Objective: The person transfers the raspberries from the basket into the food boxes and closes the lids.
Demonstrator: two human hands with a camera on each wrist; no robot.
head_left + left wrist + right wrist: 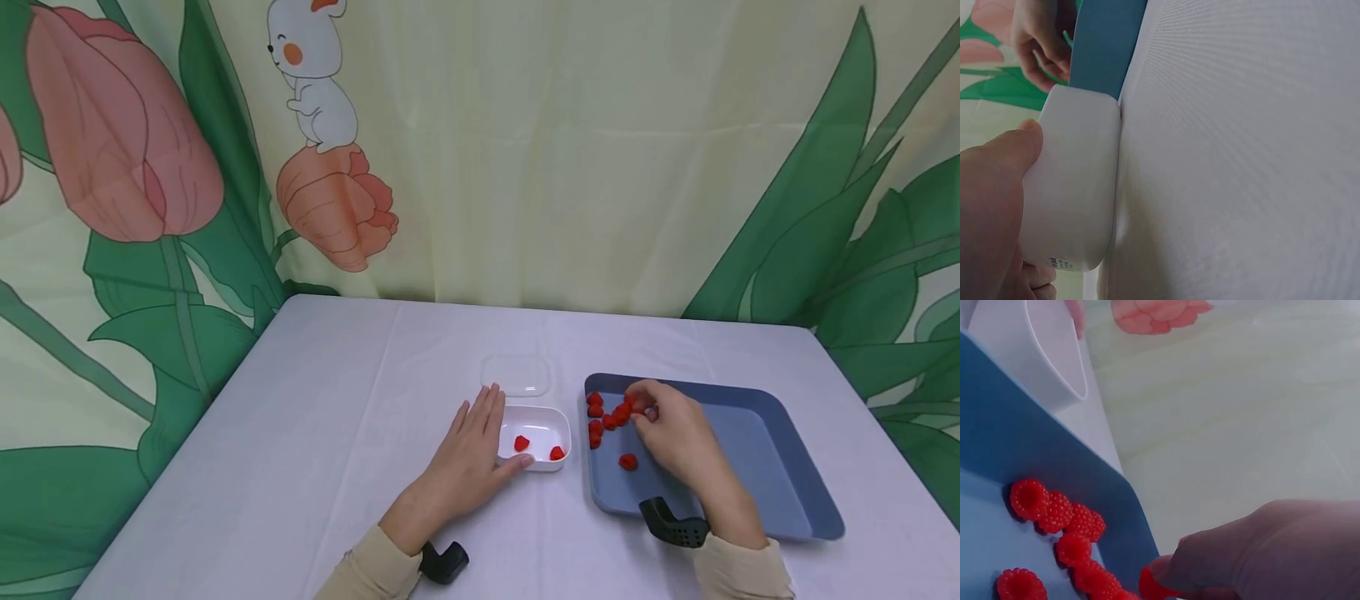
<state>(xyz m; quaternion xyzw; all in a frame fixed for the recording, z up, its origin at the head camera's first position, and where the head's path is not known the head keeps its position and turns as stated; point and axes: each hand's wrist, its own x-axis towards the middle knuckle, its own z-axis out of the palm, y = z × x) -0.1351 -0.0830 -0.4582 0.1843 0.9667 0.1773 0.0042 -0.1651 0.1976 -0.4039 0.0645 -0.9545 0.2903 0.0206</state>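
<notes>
Bkgd: floral curtain (525, 167) behind a white-clothed bench (247, 450). R hand (678, 433) pinches a raspberry (1150, 587) at the far-L corner of the blue tray (757, 450); L hand (468, 462), fingers straight w/ thumb apart on the near rim, braces the white container (1075, 181), which has 2 raspberries (521, 443) in it. Risk: a loose or off-centre pinch prob. drops the held berry; R fingers could also knock the tray raspberries (1030, 499), bunched tight along the L wall. Too much L-thumb pressure might tip the container or shove it twd the clear lid (516, 375) just behind. Hard to see: R fingertips part-cover the held berry; label print (1060, 263) too small to read; lid almost vanishes against the cloth.
</notes>
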